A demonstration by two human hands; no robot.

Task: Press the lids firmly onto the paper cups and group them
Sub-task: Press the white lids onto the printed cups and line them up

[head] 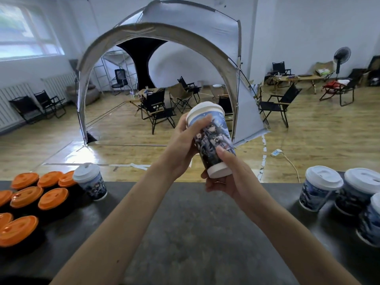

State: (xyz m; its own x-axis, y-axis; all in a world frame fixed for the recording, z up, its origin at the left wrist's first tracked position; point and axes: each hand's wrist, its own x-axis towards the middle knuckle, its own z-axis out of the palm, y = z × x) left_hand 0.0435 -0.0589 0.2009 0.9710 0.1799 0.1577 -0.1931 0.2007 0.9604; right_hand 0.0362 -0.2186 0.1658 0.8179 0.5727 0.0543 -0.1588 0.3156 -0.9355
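Cup (211,136): held in the air over the counter (185,223), between both hands, with its lid (205,109) on.
Axis: tilted, lid up and away, base low and towards the person.
Left hand (183,145): grips the upper wall just under the lid.
Right hand (228,179): grips the base, thumb on the wall.
Group (320,188): lidded cups at the right, nearer the right hand.
Lone cup (90,182): far left.

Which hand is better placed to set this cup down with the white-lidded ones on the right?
Probably right: the right hand grips the cup at its base, nearer the white-lidded cups; the left hand holds near the lid.
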